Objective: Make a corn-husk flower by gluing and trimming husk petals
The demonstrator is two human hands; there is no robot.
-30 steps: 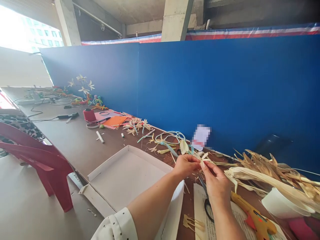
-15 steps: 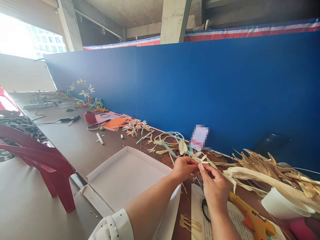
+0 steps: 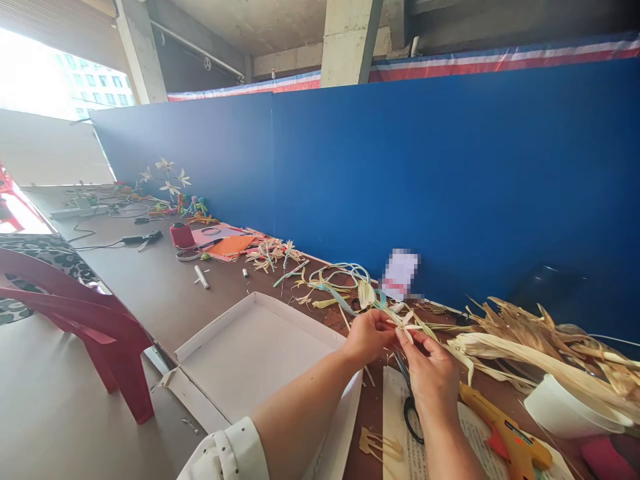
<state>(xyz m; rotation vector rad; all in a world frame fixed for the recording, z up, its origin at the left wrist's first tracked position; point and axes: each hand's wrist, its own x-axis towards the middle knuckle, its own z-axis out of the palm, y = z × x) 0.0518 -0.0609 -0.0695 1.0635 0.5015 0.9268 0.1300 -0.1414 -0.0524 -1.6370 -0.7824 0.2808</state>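
Observation:
Both my hands meet over the brown table (image 3: pixel 150 293) and pinch a small pale corn-husk flower (image 3: pixel 407 321). My left hand (image 3: pixel 367 335) grips it from the left with fingers closed. My right hand (image 3: pixel 431 373) pinches a husk petal from the right, thumb and forefinger pressed together. Black scissors (image 3: pixel 411 407) lie on printed paper just under my right hand. A yellow-orange glue gun (image 3: pixel 507 433) rests right of that wrist.
A shallow white cardboard box lid (image 3: pixel 245 353) lies left of my arms. Dried corn husks (image 3: pixel 540 347) pile at the right beside a white cup (image 3: pixel 565 407). A blue partition (image 3: pixel 400 173) backs the table. A red plastic chair (image 3: pixel 90 327) stands left. Husk flowers, red spool and cables lie farther along.
Both hands stayed together on the husk flower, with the fingers shifting slightly on the petals. The view drifted a little; nothing else on the table moved.

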